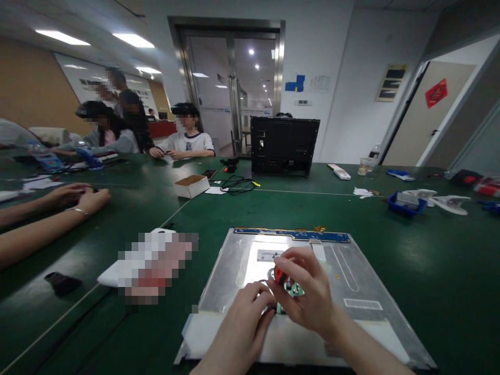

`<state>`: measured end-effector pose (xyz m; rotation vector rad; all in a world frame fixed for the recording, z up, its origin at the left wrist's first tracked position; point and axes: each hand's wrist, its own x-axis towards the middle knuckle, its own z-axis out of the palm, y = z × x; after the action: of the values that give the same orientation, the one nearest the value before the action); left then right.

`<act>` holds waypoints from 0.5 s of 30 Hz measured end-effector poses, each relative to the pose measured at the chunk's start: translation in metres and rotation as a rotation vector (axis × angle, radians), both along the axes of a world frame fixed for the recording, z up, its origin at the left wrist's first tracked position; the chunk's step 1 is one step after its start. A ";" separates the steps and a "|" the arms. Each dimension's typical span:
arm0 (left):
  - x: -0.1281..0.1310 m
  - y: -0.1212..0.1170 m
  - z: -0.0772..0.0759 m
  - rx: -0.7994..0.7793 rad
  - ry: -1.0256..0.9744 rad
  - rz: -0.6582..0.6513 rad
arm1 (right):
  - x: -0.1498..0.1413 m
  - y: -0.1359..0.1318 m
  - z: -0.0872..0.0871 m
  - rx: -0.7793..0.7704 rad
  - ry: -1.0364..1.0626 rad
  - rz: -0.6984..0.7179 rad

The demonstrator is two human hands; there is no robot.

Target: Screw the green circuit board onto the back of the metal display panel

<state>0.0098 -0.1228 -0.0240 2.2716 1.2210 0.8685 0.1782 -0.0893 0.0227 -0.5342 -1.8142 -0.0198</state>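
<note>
A flat display panel (369, 276) lies back side up in front of me, with a blue circuit strip (320, 237) along its far edge. A small green circuit board (297, 289) sits near its middle, partly covered by my hands. Between the fingers and thumb of my right hand (308, 286) is the red and black handle of a screwdriver (279, 275), over the green board; its tip is hidden. My left hand (252, 307) rests on the panel at the board's near left side. Its fingers are curled together, and what they pinch is hidden.
A black monitor housing (285, 146) stands at the back. Nearby are a white box (191, 186) and black cable (236, 185). A blue tray (406, 204) is to the right, a white packet (148, 263) to the left. Another person's hands (84, 198) reach in from the left.
</note>
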 end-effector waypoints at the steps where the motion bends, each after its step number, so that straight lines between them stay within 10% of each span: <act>1: 0.000 0.000 0.000 -0.004 0.004 0.000 | 0.000 0.000 0.000 0.000 0.006 0.002; 15: -0.001 0.000 0.000 -0.024 0.017 -0.015 | 0.000 -0.002 0.005 -0.001 -0.003 0.066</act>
<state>0.0092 -0.1231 -0.0244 2.2708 1.2132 0.8265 0.1778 -0.0914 0.0274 -0.4750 -1.8339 0.0250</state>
